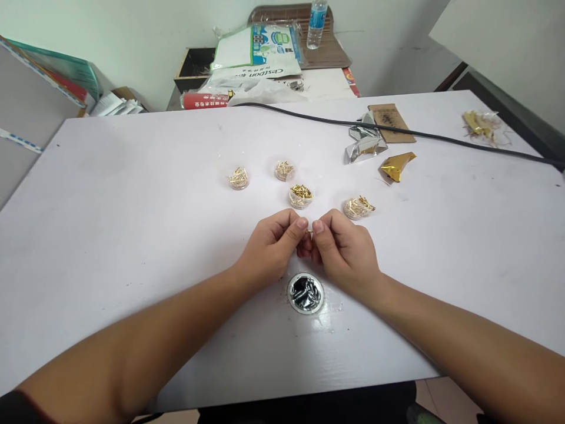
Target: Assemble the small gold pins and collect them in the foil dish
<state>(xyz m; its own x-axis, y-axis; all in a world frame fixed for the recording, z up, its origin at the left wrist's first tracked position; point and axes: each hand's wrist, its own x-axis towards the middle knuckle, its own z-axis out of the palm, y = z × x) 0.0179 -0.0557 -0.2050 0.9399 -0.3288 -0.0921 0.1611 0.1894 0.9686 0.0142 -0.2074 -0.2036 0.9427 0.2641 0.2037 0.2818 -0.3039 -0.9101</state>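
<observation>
My left hand (278,238) and my right hand (342,241) meet above the middle of the table, each pinched thumb to finger. Between the two thumb tips shows a tiny gold-coloured pin (309,231), its ends hidden by my fingers. Just beyond my hands stands a small clear dish (300,203) of short gold pieces. A second dish (353,213) with gold pins lies past my right hand. Two more dishes of thin pale-gold pins, one on the left (239,181) and one behind (284,172), sit farther back. Below my hands is a round grey-rimmed black disc (305,293) with a shiny surface.
A black cable (326,121) crosses the table's back. Near it lie silver foil packets (365,148), a gold foil packet (397,167), a brown cardboard piece (392,123) and a clear bag (483,126). A water bottle (316,26) stands behind the table.
</observation>
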